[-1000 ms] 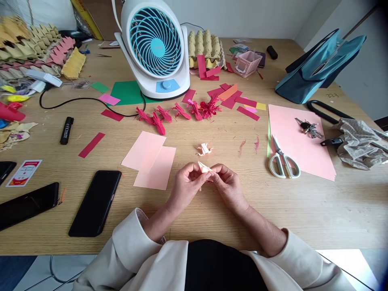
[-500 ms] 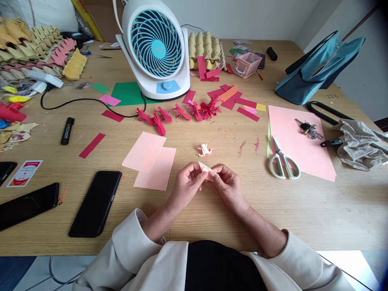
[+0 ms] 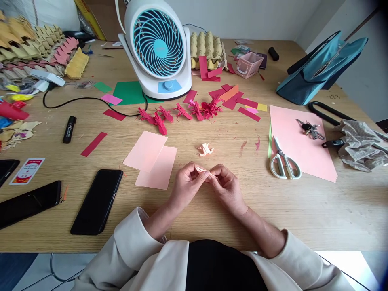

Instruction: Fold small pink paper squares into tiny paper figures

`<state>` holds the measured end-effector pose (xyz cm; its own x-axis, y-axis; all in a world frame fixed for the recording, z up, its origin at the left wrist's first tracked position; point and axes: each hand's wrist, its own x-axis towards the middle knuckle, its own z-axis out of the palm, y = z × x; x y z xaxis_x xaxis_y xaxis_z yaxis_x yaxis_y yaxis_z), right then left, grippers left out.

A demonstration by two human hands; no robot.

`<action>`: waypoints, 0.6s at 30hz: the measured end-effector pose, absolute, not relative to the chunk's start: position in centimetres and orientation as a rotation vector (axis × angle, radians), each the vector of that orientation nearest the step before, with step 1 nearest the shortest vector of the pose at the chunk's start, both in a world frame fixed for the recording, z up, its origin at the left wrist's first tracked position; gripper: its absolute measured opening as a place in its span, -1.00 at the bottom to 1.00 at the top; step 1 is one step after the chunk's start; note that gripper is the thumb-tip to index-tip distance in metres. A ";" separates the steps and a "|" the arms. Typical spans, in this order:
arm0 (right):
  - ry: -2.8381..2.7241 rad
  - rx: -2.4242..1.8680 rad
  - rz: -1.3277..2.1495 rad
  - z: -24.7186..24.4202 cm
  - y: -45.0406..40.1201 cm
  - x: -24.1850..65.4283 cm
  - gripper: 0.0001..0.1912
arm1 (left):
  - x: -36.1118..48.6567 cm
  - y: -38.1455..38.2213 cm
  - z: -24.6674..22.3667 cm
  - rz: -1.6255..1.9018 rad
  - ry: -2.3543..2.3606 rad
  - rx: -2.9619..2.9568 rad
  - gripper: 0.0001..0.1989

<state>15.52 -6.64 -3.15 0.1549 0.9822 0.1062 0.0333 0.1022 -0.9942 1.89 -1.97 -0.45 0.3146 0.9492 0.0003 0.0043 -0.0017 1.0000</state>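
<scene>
A small folded piece of pale pink paper is pinched between my two hands, low over the wooden table. My left hand grips its left end with thumb and fingers. At the other end, my right hand pinches the paper, and both thumbs nearly meet on it. The fingers hide most of the fold. Just beyond them lies a small folded pink paper figure. Two pink paper sheets overlap to the left of my hands.
Scissors and keys lie on large pink sheets at right. Red folded paper figures run below the fan. Phones and a black marker are at left. A blue bag stands at back right.
The folded paper has turned in my fingers, so its raised pale flap now shows as a narrow edge nearer my left hand. The view has shifted slightly.
</scene>
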 end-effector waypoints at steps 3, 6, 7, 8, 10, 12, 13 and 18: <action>-1.158 -1.214 1.026 -3.3 -6.7 15.5 -0.83 | 1.8 -1.9 -0.4 0.985 0.975 1.434 -0.81; -1.131 -1.215 1.075 -3.3 -6.7 15.6 -0.81 | 1.6 -1.7 -0.6 0.944 0.973 1.458 -0.76; -1.111 -1.208 1.100 -3.2 -6.6 15.6 -0.80 | 1.5 -1.6 -0.7 0.923 0.972 1.446 -0.74; -1.084 -1.197 1.126 -3.2 -6.6 15.6 -0.79 | 1.5 -1.5 -0.7 0.905 0.970 1.427 -0.71; -1.024 -1.172 1.172 -3.0 -6.5 15.6 -0.78 | 1.4 -1.4 -0.9 0.886 0.958 1.375 -0.66; -0.964 -1.159 1.205 -2.9 -6.4 15.6 -0.76 | 1.4 -1.3 -1.0 0.878 0.934 1.304 -0.62; -0.941 -1.158 1.216 -2.8 -6.3 15.6 -0.75 | 1.4 -1.3 -1.0 0.870 0.922 1.275 -0.60; -0.859 -1.142 1.253 -2.6 -6.2 15.6 -0.73 | 1.6 -1.6 -0.7 0.795 0.949 1.303 -0.69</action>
<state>15.59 -6.18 -2.57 0.1539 0.9833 -0.0969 -0.2640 -0.0535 -0.9630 1.64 -1.58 -0.74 0.4193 0.8996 -0.1218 0.0377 0.1168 0.9924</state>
